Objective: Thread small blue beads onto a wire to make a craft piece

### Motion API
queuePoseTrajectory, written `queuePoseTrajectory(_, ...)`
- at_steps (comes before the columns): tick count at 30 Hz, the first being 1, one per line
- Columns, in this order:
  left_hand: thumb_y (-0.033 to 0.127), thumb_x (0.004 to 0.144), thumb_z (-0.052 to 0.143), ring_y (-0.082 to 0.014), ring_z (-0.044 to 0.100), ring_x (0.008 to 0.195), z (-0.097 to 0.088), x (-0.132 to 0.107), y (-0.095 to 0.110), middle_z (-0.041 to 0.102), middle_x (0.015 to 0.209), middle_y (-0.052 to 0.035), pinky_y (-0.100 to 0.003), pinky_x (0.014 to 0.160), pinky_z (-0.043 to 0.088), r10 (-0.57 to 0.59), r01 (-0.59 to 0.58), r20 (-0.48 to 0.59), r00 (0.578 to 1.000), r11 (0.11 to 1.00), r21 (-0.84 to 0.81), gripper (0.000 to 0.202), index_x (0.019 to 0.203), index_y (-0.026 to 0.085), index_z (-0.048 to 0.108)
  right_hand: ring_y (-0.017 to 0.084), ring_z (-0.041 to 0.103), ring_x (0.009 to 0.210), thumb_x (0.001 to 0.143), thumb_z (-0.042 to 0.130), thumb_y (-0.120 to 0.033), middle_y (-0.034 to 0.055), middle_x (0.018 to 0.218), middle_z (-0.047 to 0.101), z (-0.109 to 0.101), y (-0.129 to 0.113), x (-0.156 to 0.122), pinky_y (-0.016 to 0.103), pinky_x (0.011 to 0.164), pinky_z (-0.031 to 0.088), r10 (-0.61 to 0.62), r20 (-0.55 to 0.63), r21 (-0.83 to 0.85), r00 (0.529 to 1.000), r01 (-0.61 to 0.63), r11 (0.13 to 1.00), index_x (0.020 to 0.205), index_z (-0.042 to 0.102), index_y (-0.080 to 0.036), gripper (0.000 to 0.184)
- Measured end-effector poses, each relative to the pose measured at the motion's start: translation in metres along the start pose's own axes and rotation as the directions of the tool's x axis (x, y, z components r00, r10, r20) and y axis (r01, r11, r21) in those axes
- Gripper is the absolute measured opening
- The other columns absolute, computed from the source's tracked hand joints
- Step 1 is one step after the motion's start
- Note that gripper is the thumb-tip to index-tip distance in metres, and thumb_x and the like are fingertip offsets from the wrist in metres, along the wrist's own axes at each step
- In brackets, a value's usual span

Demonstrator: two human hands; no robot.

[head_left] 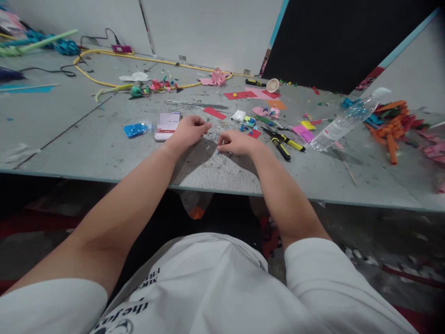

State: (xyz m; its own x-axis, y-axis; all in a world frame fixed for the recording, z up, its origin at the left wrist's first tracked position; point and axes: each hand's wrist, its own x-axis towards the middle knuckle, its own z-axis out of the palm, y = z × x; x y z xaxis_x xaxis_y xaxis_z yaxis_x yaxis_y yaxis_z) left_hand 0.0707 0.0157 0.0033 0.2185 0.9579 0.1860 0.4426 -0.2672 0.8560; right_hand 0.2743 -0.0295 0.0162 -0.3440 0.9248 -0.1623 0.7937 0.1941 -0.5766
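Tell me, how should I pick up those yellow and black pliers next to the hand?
Grab the pliers by the two padded handles, which point toward the table's near edge and lie slightly spread. Come from above on the near right side, clear of the right hand. The dark metal jaws point away, among paper scraps.

Your clearest room is the bare grey table point(86, 148) to the left of your left hand point(187, 132), open all the way along the near edge. Just beyond that hand a phone point(167, 125) blocks the way, with a blue wrapper point(135, 130) beside it. Right of your right hand point(236, 143), yellow-handled pliers point(283, 141) and a clear plastic bottle point(342, 123) crowd the path; paper scraps point(257, 95) litter the far side.
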Motion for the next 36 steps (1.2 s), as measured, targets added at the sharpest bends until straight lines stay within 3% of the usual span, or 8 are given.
queuePoseTrajectory(5, 0.031, 0.093, 0.074, -0.0156, 0.054, 0.066, -0.001, 0.000, 0.001, 0.064, 0.067, -0.0018, -0.034, 0.066, 0.042, 0.007, -0.007, 0.000, 1.000, 1.000, 0.019, 0.027, 0.070, 0.019, 0.065, 0.016, 0.055, 0.072, 0.084, 0.088, -0.027, 0.0002, 0.085, 0.063, -0.004, 0.004, 0.000, 0.032, 0.067, 0.040, 0.017, -0.015, -0.031, 1.000, -0.018, 0.999, 0.094, 0.063, -0.022, 0.028)
queuePoseTrajectory(13, 0.033, 0.093, 0.074, -0.0152, 0.052, 0.064, 0.000, -0.002, 0.003, 0.063, 0.066, -0.0016, -0.034, 0.063, 0.038, -0.002, 0.002, 0.003, 1.000, 1.000, 0.015, 0.029, 0.069, 0.019, 0.064, 0.015, 0.054, 0.072, 0.087, 0.088, -0.032, -0.0016, 0.082, 0.060, 0.006, -0.007, -0.001, 0.031, 0.067, 0.038, -0.031, -0.017, -0.042, 0.999, 0.031, 0.999, 0.091, 0.059, -0.022, 0.031)
queuePoseTrajectory(20, 0.032, 0.093, 0.074, -0.0152, 0.051, 0.064, -0.001, -0.003, 0.004, 0.062, 0.066, -0.0015, -0.034, 0.064, 0.038, -0.007, 0.006, 0.007, 1.000, 1.000, 0.008, 0.027, 0.071, 0.019, 0.064, 0.015, 0.057, 0.070, 0.088, 0.081, -0.023, -0.0008, 0.082, 0.066, 0.000, -0.001, -0.001, 0.031, 0.067, 0.041, -0.020, -0.001, 0.004, 1.000, 0.020, 1.000, 0.093, 0.064, -0.022, 0.018)
queuePoseTrajectory(27, 0.032, 0.092, 0.076, -0.0163, 0.053, 0.065, 0.000, 0.002, -0.003, 0.064, 0.068, -0.0034, -0.035, 0.066, 0.041, 0.004, -0.004, 0.013, 1.000, 1.000, -0.007, 0.029, 0.069, 0.019, 0.065, 0.015, 0.060, 0.068, 0.083, 0.081, -0.021, 0.0000, 0.077, 0.071, -0.010, 0.015, 0.001, 0.031, 0.066, 0.044, -0.042, 0.098, 0.095, 0.994, 0.033, 0.995, 0.090, 0.077, -0.023, 0.008)
queuePoseTrajectory(36, 0.034, 0.092, 0.076, -0.0164, 0.053, 0.066, 0.000, -0.002, 0.002, 0.064, 0.069, -0.0035, -0.035, 0.067, 0.041, 0.002, -0.002, 0.010, 1.000, 1.000, 0.003, 0.029, 0.070, 0.019, 0.065, 0.017, 0.062, 0.072, 0.082, 0.082, -0.023, 0.0022, 0.080, 0.075, -0.008, 0.016, 0.000, 0.032, 0.066, 0.044, -0.116, 0.061, 0.001, 0.991, 0.116, 0.993, 0.083, 0.082, -0.023, 0.002)
